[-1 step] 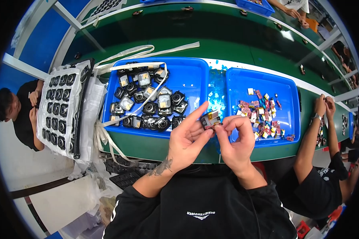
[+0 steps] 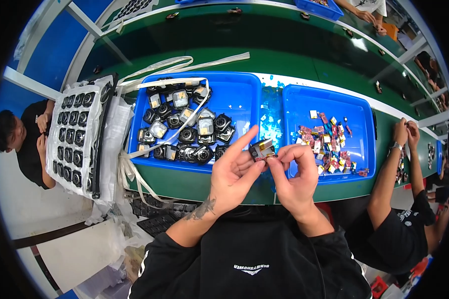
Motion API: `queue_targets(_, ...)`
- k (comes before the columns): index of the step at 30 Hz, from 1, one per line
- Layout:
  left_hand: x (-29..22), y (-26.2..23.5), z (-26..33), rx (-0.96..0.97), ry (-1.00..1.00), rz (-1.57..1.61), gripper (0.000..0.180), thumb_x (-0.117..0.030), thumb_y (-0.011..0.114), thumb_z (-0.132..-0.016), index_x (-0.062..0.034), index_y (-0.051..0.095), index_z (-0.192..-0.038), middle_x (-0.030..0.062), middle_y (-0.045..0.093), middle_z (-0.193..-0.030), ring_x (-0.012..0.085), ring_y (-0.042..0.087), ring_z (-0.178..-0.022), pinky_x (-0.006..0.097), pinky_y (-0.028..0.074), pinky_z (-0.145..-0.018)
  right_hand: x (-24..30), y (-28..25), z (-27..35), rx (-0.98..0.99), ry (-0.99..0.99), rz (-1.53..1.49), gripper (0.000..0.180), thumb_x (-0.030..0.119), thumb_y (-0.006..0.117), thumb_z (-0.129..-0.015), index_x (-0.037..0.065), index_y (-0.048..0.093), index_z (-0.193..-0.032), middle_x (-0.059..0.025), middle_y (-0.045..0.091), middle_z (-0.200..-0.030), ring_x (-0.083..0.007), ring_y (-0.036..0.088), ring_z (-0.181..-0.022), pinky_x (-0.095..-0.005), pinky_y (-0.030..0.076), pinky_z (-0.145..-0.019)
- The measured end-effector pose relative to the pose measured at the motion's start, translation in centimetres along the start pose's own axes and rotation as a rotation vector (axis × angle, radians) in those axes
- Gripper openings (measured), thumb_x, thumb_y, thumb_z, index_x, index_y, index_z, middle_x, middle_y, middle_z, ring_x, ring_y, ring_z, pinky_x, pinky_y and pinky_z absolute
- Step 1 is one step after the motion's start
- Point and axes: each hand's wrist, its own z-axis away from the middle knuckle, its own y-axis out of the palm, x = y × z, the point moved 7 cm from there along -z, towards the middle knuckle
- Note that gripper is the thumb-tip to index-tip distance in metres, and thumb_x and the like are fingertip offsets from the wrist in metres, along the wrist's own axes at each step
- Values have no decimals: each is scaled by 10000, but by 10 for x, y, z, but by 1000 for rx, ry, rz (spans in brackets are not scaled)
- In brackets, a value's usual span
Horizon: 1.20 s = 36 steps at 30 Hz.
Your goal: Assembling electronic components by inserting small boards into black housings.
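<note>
My left hand (image 2: pixel 234 177) holds a small black watch case (image 2: pixel 262 149) between thumb and fingers, with its index finger stretched out beyond it. The open side faces up and shows a silvery and gold inside with a reddish edge. My right hand (image 2: pixel 299 172) pinches at the near right edge of the case; what lies between its fingertips is mostly hidden. Beyond my left hand, a blue tray (image 2: pixel 243 102) holds many watch cases (image 2: pixel 187 135). Right of my hands, a second blue tray (image 2: pixel 297 97) contains a pile of small pink, white and yellow electronic parts (image 2: pixel 334 149).
Blue scraps (image 2: pixel 271 112) lie between the trays. A white strap (image 2: pixel 157 84) crosses the left tray. At left stands a padded tray of watch cases (image 2: pixel 77 134), with a person (image 2: pixel 27 142) behind it. A co-worker's arms (image 2: pixel 388 184) are at right. A green conveyor (image 2: pixel 284 50) runs beyond.
The watch case has tilted very slightly in my fingers, and my left index finger has shifted a little to the left. Everything else looks the same.
</note>
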Motion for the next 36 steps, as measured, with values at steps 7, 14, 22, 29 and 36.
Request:
queue_targets(7,10,-8,0,-115,-15,31,483,83,556,-912,7,394,-1361,203,635,-1181,214,639,-1073,321,539,-913,-5,6,-6,30,31,68,278,-68,707,-780,2,573,-1014,-92,604,-878,-165,571,-725,-282,482,-641)
queue_targets(14,-4,-24,1,-217,107,-263,488,51,635,-872,7,439,-1317,186,641,-1196,173,670,-983,275,539,-862,-13,22,-22,333,102,70,458,-76,667,-786,25,555,-1219,-74,604,-896,-164,612,-791,-286,520,-724)
queue_targets(22,-46,-87,-14,-395,141,-1576,324,-219,671,-876,-76,620,-1162,104,640,-1045,347,636,-926,438,511,-786,-114,5,-184,366,365,134,516,74,742,-773,-17,501,-1221,-118,689,-834,-175,671,-821,-298,494,-785)
queue_targets(29,-38,-92,-19,-322,90,-1622,404,-170,744,-803,-130,595,-1176,98,537,-1078,318,596,-957,432,501,-780,-186,-15,-240,224,371,708,573,226,855,-659,13,607,-1129,-175,666,-1050,-321,638,-1024,-384,499,-868)
queue_targets(36,-40,-79,-31,-160,192,-1606,233,-76,657,-845,-142,676,-1068,119,546,-1163,335,583,-1024,425,515,-793,-108,-85,-217,167,166,659,265,161,703,-810,20,666,-1032,-129,692,-870,-276,683,-846,-366,527,-769)
